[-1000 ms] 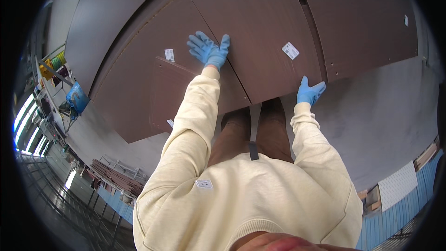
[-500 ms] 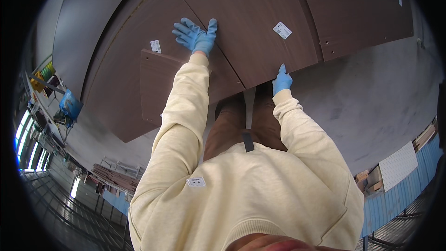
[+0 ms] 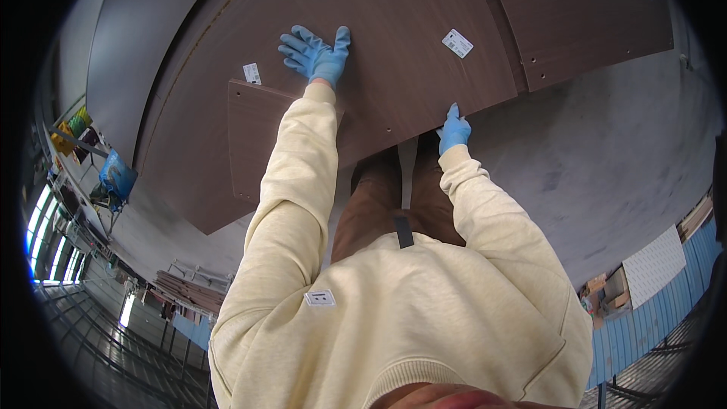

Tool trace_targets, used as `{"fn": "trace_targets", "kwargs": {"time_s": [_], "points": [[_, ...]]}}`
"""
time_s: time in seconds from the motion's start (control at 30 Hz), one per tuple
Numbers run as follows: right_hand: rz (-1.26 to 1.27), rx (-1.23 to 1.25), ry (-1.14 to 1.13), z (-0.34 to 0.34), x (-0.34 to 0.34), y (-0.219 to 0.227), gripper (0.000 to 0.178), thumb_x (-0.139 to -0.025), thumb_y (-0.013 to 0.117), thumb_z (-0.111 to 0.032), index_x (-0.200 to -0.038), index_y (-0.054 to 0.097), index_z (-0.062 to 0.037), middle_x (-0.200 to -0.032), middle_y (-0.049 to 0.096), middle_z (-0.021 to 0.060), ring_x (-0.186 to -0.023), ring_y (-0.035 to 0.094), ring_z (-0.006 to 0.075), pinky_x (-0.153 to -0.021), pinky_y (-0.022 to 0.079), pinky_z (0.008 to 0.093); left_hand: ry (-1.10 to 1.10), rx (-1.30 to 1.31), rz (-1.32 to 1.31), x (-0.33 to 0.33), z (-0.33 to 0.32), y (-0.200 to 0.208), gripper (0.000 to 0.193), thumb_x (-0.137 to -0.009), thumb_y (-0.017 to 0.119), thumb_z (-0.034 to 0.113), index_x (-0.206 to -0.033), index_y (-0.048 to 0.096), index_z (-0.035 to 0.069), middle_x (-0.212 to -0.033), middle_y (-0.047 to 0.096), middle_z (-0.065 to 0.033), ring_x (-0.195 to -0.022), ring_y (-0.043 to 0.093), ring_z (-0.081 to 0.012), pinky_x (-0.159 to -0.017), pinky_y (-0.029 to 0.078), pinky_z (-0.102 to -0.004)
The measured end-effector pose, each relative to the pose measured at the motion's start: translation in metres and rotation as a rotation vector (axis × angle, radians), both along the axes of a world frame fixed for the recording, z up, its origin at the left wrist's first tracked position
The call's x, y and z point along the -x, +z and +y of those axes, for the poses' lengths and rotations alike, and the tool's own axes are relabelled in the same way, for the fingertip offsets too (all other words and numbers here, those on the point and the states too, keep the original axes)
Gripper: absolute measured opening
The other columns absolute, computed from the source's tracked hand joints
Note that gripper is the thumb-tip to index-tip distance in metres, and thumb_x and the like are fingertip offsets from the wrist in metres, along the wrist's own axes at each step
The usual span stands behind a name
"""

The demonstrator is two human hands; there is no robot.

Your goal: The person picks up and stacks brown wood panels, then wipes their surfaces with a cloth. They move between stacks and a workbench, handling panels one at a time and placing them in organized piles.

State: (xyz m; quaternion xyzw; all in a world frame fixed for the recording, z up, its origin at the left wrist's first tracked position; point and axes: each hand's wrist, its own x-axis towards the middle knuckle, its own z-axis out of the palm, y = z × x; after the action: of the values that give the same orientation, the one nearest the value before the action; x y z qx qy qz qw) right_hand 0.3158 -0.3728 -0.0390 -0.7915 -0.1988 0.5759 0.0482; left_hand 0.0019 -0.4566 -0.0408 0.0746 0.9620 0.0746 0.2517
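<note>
A large dark brown wood-grain panel with a white label lies in front of me. My right hand, in a blue glove, grips its near edge, with the index finger lying on top. My left hand, gloved too, is open with fingers spread, palm down over the brown boards near the panel's left side. To the left is another brown panel, and on it a smaller brown board with drilled corner holes, beside my left forearm. No seam line shows clearly between the two large panels.
Another brown panel lies at the upper right, and a dark grey panel at the upper left. Grey floor stretches to the right. A blue bag stands far left; a blue slatted bench is at the lower right.
The large panel has shifted slightly left, and the dark gap between it and the left panel has closed. My right hand moved left with its edge; my left hand shifted slightly.
</note>
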Motion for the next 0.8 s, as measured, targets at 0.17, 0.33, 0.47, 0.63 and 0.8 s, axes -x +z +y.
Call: {"fn": "trace_targets", "kwargs": {"time_s": [0.17, 0.33, 0.47, 0.63, 0.8], "points": [[0.111, 0.054, -0.030, 0.005, -0.012, -0.003, 0.062, -0.104, 0.062, -0.040, -0.152, 0.041, -0.0065, -0.148, 0.054, 0.0124, -0.126, 0.061, 0.0327, -0.107, 0.051, 0.0527, -0.003, 0.013, 0.005, 0.000, -0.001, -0.004, 0.129, -0.084, 0.047, 0.089, -0.165, -0.002, 0.001, -0.169, -0.010, -0.0328, -0.155, -0.014, -0.0529, -0.124, -0.004, -0.0643], [0.238, 0.078, -0.055, 0.028, -0.038, 0.001, 0.056, -0.106, 0.060, -0.035, -0.149, 0.046, -0.0022, -0.146, 0.056, 0.0153, -0.127, 0.060, 0.0351, -0.107, 0.051, 0.0516, 0.012, 0.019, 0.013, 0.001, -0.002, -0.010, 0.134, -0.080, 0.047, 0.094, -0.165, -0.001, 0.003, -0.170, -0.009, -0.0312, -0.156, -0.011, -0.0519, -0.124, -0.004, -0.0637], [0.185, -0.022, -0.060, 0.050, -0.044, 0.001, 0.052, -0.107, 0.058, -0.033, -0.147, 0.049, -0.0002, -0.144, 0.058, 0.0154, -0.129, 0.059, 0.0359, -0.108, 0.050, 0.0500, 0.009, 0.003, 0.024, -0.001, -0.002, -0.010, 0.134, -0.080, 0.045, 0.095, -0.165, -0.001, 0.003, -0.170, -0.009, -0.0311, -0.156, -0.011, -0.0519, -0.124, -0.004, -0.0634], [0.104, -0.055, -0.093, 0.049, -0.042, -0.011, 0.052, -0.106, 0.059, -0.032, -0.146, 0.051, -0.0006, -0.145, 0.057, 0.0157, -0.129, 0.059, 0.0362, -0.109, 0.049, 0.0507, -0.003, -0.003, 0.015, -0.004, -0.002, -0.010, 0.130, -0.083, 0.043, 0.092, -0.165, -0.003, 0.002, -0.169, -0.011, -0.0329, -0.156, -0.014, -0.0519, -0.124, -0.005, -0.0633], [0.125, -0.068, -0.076, 0.045, -0.052, -0.018, 0.054, -0.105, 0.062, -0.036, -0.145, 0.051, -0.0014, -0.146, 0.057, 0.0157, -0.132, 0.056, 0.0362, -0.112, 0.045, 0.0518, -0.032, 0.006, 0.037, -0.006, -0.003, -0.015, 0.130, -0.083, 0.039, 0.093, -0.165, -0.003, 0.001, -0.168, -0.011, -0.0343, -0.155, -0.013, -0.0536, -0.124, -0.004, -0.0647]]}}
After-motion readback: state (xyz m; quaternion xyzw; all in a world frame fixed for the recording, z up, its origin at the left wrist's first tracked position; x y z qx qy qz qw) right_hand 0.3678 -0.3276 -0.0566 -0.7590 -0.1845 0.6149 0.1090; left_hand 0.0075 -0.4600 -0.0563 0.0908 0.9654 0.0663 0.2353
